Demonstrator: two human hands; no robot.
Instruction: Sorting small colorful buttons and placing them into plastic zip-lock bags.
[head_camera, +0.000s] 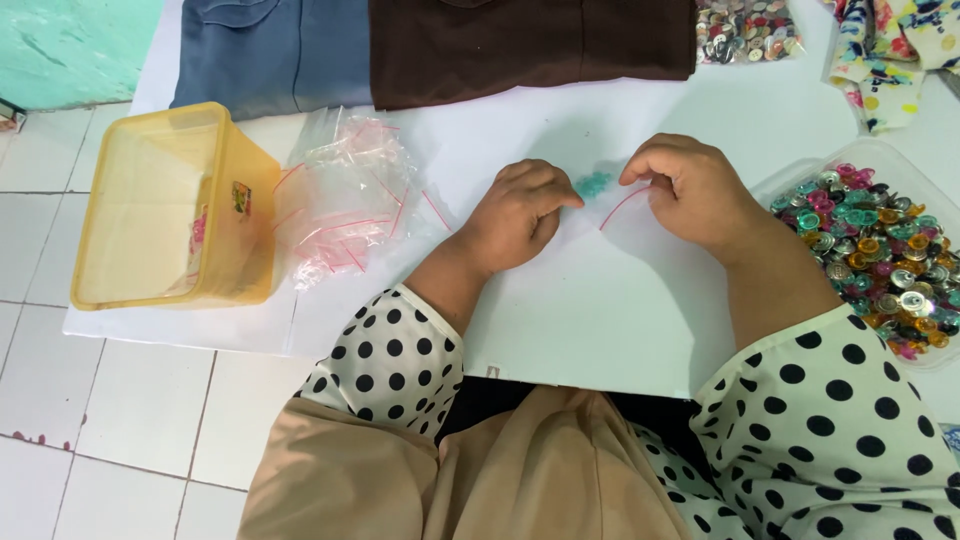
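Sitting at a white sheet (560, 330) on tiled floor (110, 400), you have both hands on a small clear bag (640, 225) with a red strip. Left hand (520, 215) and right hand (690, 190) are curled, pinching its top edges. Teal buttons (593, 184), probably inside, lie between your fingertips.

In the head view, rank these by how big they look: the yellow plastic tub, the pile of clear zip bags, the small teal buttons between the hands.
1. Yellow plastic tub
2. Pile of clear zip bags
3. Small teal buttons
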